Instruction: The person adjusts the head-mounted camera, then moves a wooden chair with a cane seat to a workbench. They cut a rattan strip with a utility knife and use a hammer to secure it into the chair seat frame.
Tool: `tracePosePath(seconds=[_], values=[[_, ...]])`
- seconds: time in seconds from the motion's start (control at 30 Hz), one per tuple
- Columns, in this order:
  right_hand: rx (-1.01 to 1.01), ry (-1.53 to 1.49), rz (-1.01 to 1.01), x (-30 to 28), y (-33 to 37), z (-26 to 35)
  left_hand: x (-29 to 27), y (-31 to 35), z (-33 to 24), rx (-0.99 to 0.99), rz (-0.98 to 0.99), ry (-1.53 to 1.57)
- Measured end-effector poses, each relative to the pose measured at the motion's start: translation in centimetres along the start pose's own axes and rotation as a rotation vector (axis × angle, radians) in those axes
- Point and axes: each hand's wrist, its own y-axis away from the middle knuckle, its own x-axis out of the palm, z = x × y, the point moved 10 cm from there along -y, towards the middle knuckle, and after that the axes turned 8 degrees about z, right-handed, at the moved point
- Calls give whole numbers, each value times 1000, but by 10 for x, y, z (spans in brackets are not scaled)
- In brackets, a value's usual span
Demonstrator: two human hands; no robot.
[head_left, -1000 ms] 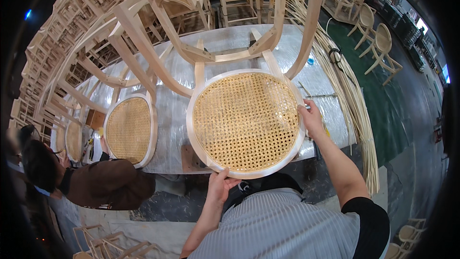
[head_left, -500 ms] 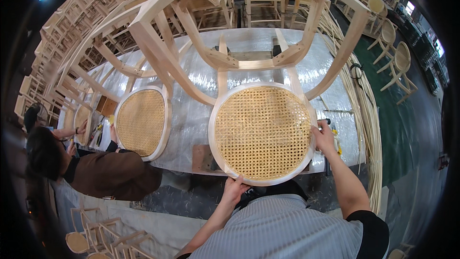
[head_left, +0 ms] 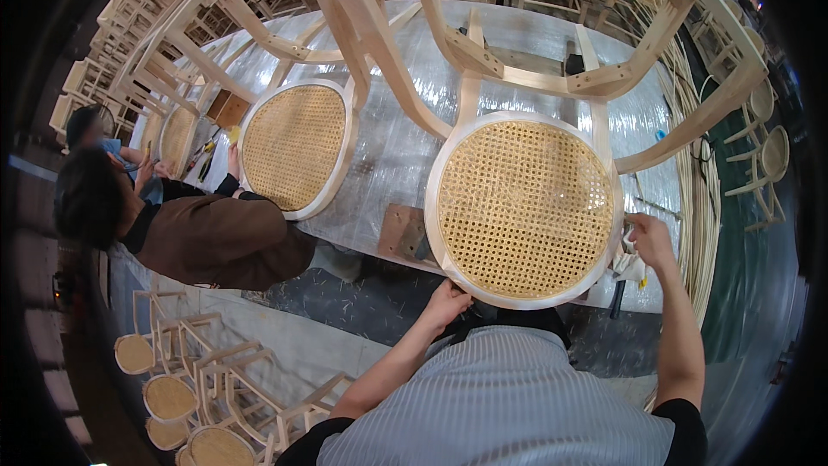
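Observation:
An unfinished wooden chair lies on the worktable with its round woven cane seat [head_left: 524, 207] facing me. My left hand [head_left: 448, 302] grips the pale wooden seat rim [head_left: 433, 207] at its near lower edge. My right hand [head_left: 649, 240] holds the rim on the right side, fingers curled on it. The chair's bare legs and curved back rails [head_left: 604, 78] point away from me across the table.
The table [head_left: 388, 147] is covered in silvery plastic sheet. A second cane-seat chair [head_left: 293, 147] lies at left, where a person in a brown top [head_left: 207, 237] works. Cane strands [head_left: 703, 181] hang at the right edge. Finished chairs [head_left: 190, 388] stand on the floor lower left.
The cane seat has shifted right and nearer in view, and my right hand has slid down the rim's right side. My left hand stays on the near edge.

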Motion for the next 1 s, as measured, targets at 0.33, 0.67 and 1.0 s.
tracePosePath(seconds=[0.33,0.67,1.0], values=[[-671,149,-289,-194,38,297,2,6,19,-115,-61,214],[-674,957,-632,-270,-135,461,39,6,8,25,-90,510],[-662,808,-360,-281,-165,474,86,-8,49,-366,146,630]])
